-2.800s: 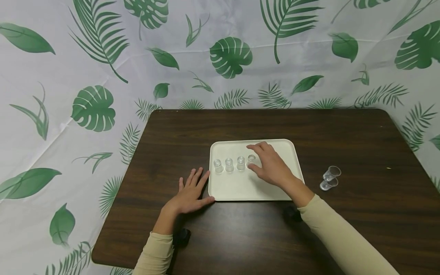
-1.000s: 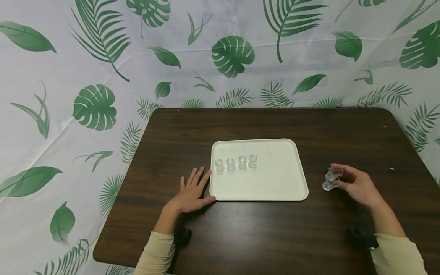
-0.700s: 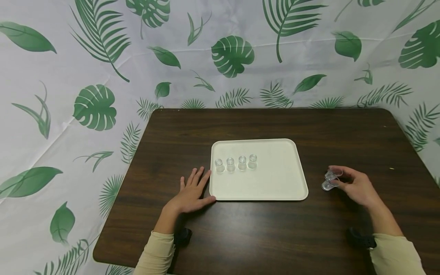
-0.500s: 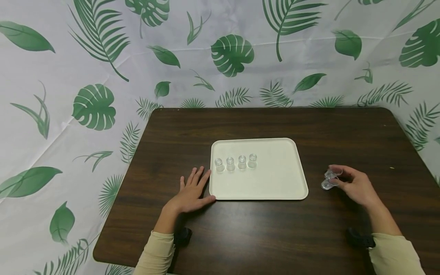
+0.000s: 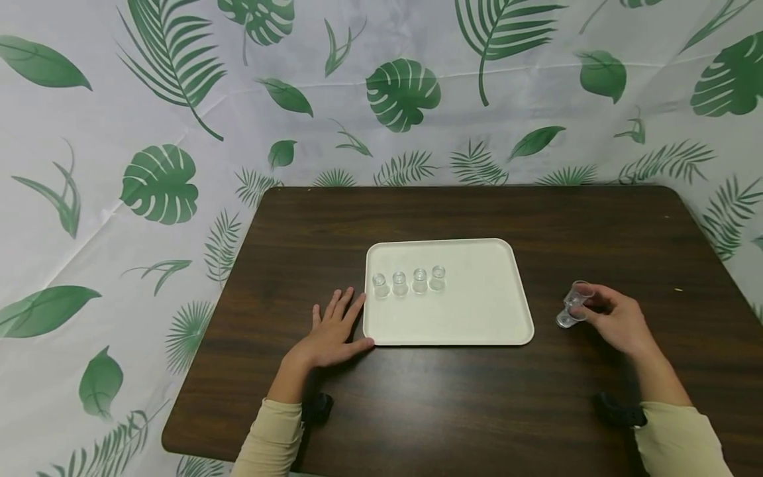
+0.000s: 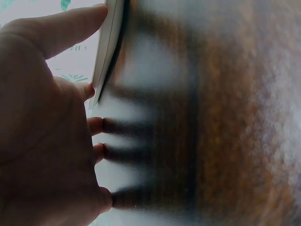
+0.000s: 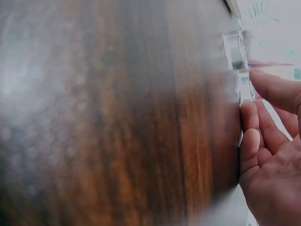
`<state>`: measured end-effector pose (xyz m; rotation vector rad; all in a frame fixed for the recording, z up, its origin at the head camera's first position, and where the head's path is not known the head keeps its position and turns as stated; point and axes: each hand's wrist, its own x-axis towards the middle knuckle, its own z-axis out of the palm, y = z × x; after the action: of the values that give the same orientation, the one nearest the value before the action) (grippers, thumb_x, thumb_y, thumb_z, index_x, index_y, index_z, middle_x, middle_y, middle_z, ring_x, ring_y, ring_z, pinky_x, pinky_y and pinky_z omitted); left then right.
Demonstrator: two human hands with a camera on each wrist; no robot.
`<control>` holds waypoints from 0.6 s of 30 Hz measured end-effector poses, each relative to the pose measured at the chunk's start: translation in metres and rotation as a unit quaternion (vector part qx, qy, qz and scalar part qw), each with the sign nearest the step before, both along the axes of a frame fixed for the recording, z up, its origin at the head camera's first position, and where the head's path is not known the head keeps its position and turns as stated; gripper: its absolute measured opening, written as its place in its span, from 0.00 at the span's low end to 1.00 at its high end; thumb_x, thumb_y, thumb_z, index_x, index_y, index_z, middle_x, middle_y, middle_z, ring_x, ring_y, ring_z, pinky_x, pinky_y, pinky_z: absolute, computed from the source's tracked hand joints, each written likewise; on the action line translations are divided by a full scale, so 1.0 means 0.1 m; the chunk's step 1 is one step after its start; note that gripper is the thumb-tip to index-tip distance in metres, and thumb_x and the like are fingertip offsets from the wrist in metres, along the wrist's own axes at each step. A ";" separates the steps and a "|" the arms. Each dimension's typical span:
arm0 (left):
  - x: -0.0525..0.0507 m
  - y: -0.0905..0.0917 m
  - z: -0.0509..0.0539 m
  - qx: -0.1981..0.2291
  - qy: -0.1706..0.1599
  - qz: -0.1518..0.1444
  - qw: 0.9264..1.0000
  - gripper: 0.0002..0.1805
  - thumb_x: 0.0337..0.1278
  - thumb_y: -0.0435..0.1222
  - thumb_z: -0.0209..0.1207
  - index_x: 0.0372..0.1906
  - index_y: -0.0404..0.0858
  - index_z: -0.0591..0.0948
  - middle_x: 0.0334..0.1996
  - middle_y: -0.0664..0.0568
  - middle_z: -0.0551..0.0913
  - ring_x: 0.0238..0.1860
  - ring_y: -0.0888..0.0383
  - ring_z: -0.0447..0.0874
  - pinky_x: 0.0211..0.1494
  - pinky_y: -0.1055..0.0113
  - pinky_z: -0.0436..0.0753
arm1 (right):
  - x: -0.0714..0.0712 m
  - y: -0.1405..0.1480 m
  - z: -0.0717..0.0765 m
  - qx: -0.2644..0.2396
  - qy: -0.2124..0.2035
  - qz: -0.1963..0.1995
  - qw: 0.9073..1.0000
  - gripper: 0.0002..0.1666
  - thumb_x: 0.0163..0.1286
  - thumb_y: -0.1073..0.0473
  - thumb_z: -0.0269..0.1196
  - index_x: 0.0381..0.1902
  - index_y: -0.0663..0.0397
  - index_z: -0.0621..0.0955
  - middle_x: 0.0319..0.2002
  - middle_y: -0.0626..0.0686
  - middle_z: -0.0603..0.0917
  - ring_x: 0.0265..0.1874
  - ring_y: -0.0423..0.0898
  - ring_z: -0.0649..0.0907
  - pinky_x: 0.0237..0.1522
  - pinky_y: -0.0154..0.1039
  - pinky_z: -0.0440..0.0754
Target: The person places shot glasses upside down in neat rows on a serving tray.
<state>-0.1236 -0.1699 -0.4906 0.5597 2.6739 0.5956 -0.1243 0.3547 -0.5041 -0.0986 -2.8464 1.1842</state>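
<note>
My left hand (image 5: 326, 339) lies spread on the table, its thumb and index finger touching the left edge of the white tray (image 5: 465, 324). Over to the right, my right hand (image 5: 620, 324) pinches a small clear cup (image 5: 577, 296) between thumb and fingers; its wide mouth faces up. A second clear cup (image 5: 566, 319) stands on the table close beside it, also showing in the right wrist view as a clear cup (image 7: 234, 51). Several similar clear cups, such as the rightmost cup (image 5: 438, 278), stand in a row on the tray, seemingly mouth down.
The dark wooden table (image 5: 429, 411) extends around the tray on all sides. Behind and to the left hangs a white cloth (image 5: 334, 40) with green leaf prints. Each wrist wears a dark camera, such as the left wrist camera (image 5: 317, 408).
My right hand has left the last cup in the tray's row and moved right to the two cups. It now grips the farther one, which has risen slightly. The left hand stays put.
</note>
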 end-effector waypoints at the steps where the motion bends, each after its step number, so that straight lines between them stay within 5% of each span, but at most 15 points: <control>1: 0.00 0.00 0.00 0.000 0.000 0.001 1.000 0.50 0.64 0.61 0.54 0.80 0.46 0.44 0.79 0.43 0.38 0.77 0.42 0.28 0.66 0.29 0.34 | 0.00 0.00 0.00 0.001 -0.002 -0.004 1.000 0.25 0.67 0.54 0.68 0.57 0.61 0.79 0.45 0.63 0.82 0.34 0.30 0.74 0.33 0.28 0.71; 7: 0.01 0.00 -0.01 0.005 0.002 0.000 1.000 0.49 0.64 0.59 0.55 0.80 0.45 0.45 0.78 0.42 0.39 0.77 0.41 0.28 0.66 0.29 0.34 | 0.01 0.01 -0.01 -0.005 0.009 -0.021 1.000 0.26 0.66 0.53 0.68 0.57 0.61 0.80 0.43 0.58 0.82 0.36 0.32 0.74 0.34 0.29 0.70; 14: 0.01 0.01 -0.03 0.010 0.001 -0.002 1.000 0.49 0.65 0.59 0.55 0.80 0.45 0.45 0.78 0.42 0.39 0.77 0.41 0.28 0.66 0.29 0.34 | 0.02 0.03 -0.02 -0.061 0.030 -0.038 0.997 0.25 0.66 0.56 0.69 0.57 0.63 0.79 0.39 0.34 0.80 0.37 0.27 0.76 0.33 0.22 0.71; 18: 0.02 0.00 -0.03 0.015 -0.001 0.001 1.000 0.49 0.64 0.59 0.55 0.80 0.45 0.45 0.78 0.42 0.38 0.77 0.42 0.28 0.66 0.29 0.33 | 0.04 0.03 0.00 -0.090 0.020 -0.052 0.994 0.26 0.65 0.56 0.69 0.59 0.61 0.78 0.38 0.29 0.78 0.36 0.25 0.77 0.32 0.21 0.72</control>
<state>-0.1220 -0.1696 -0.4935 0.5646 2.6686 0.6361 -0.1199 0.3579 -0.5040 -0.2246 -2.6594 1.4013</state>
